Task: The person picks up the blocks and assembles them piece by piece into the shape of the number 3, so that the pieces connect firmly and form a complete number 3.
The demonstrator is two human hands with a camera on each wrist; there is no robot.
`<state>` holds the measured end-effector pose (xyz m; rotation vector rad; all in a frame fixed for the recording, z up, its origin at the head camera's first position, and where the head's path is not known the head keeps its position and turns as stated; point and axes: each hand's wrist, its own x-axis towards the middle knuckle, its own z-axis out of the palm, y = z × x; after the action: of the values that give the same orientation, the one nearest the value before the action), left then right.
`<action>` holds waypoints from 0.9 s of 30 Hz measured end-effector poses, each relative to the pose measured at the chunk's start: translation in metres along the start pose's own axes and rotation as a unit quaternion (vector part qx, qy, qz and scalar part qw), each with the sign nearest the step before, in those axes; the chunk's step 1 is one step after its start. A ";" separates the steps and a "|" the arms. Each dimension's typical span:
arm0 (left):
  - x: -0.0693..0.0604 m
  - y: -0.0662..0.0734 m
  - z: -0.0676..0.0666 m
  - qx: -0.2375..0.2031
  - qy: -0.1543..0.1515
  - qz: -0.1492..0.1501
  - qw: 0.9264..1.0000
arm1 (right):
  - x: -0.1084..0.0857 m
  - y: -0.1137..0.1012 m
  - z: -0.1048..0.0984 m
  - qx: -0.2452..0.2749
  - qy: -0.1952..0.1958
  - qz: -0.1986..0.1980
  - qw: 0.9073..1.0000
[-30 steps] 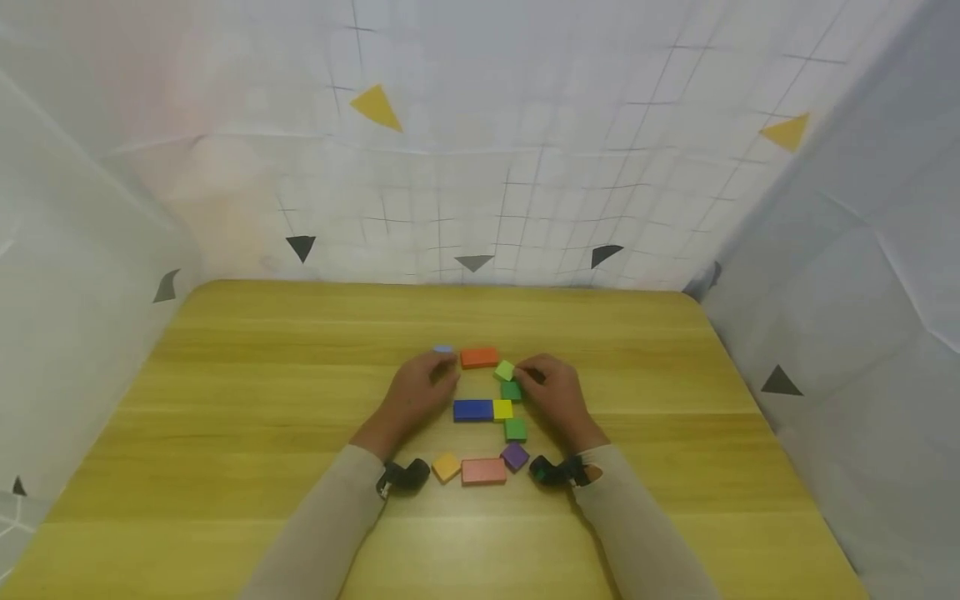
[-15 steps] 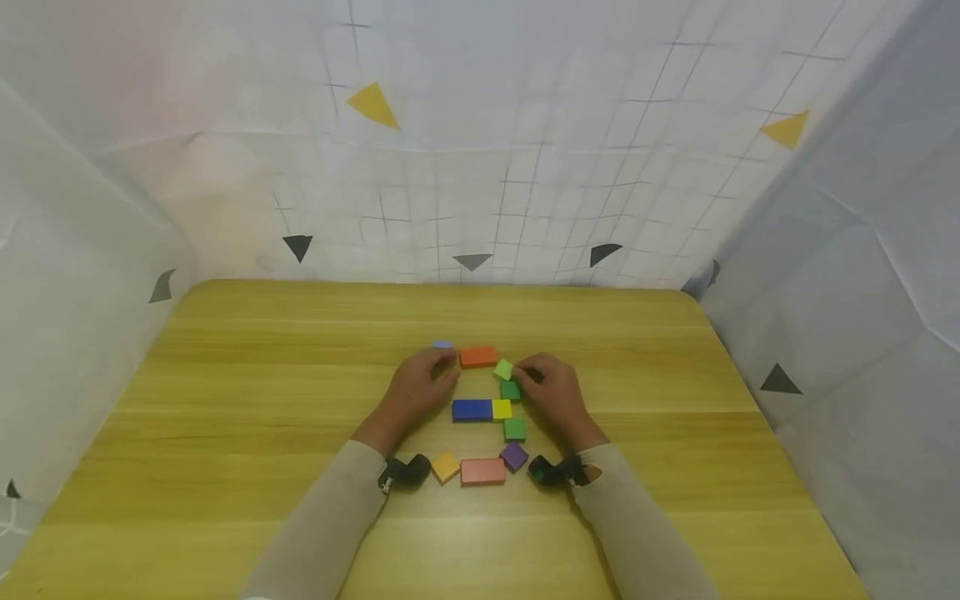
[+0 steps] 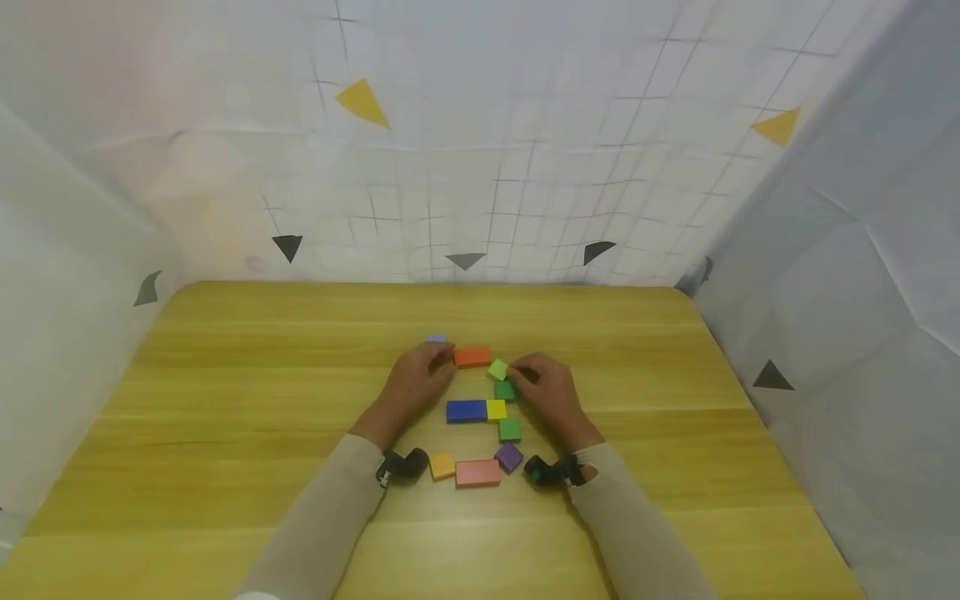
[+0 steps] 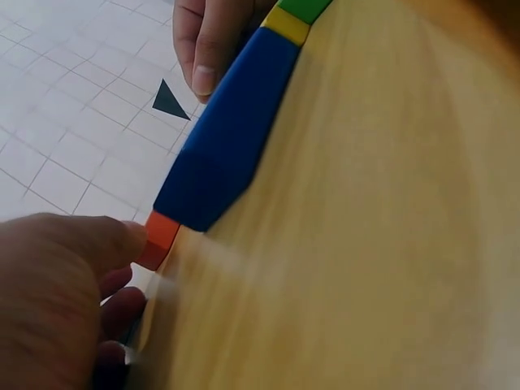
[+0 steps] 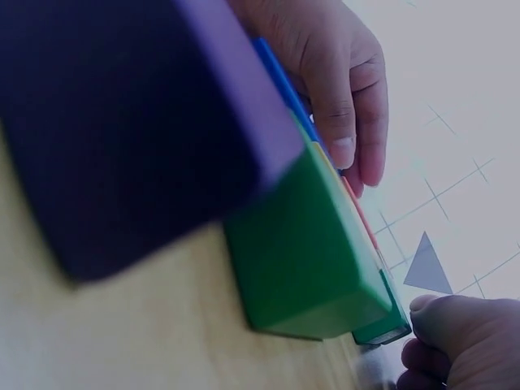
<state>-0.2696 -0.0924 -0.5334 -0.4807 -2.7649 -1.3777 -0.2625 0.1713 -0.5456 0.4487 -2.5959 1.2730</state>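
Coloured wooden blocks lie on the table, forming a figure with three bars. My left hand (image 3: 413, 382) is at the left end of the orange-red block (image 3: 472, 357), bent fingers beside a light blue block (image 3: 436, 338) mostly hidden behind them. In the left wrist view, the thumb (image 4: 114, 240) is by the orange-red block (image 4: 158, 240); whether the fingers grip the light blue block is unclear. My right hand (image 3: 550, 393) pinches the right corner of a light green block (image 3: 498, 370), just above a dark green block (image 3: 504, 391).
A dark blue block (image 3: 467, 412) and yellow block (image 3: 497, 410) form the middle bar, a green block (image 3: 509, 430) below. Nearest me lie purple (image 3: 508, 457), pink (image 3: 477, 473) and orange-yellow (image 3: 442, 467) blocks. Patterned white sheets (image 3: 420, 192) enclose the table.
The light blue block has shifted slightly away from me along with the left fingertips. The right hand stays at the light green block. The head view has turned slightly.
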 end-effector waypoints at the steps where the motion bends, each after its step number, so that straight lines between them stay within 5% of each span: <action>1: 0.000 0.000 -0.001 -0.001 -0.002 -0.001 1.000 | 0.000 0.000 0.000 -0.002 0.000 0.000 1.000; 27: 0.008 -0.001 0.005 0.023 -0.009 -0.024 0.999 | -0.001 -0.004 -0.003 -0.015 -0.006 0.002 1.000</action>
<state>-0.2767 -0.0871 -0.5365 -0.4304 -2.8331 -1.3209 -0.2604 0.1717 -0.5413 0.4462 -2.6232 1.2336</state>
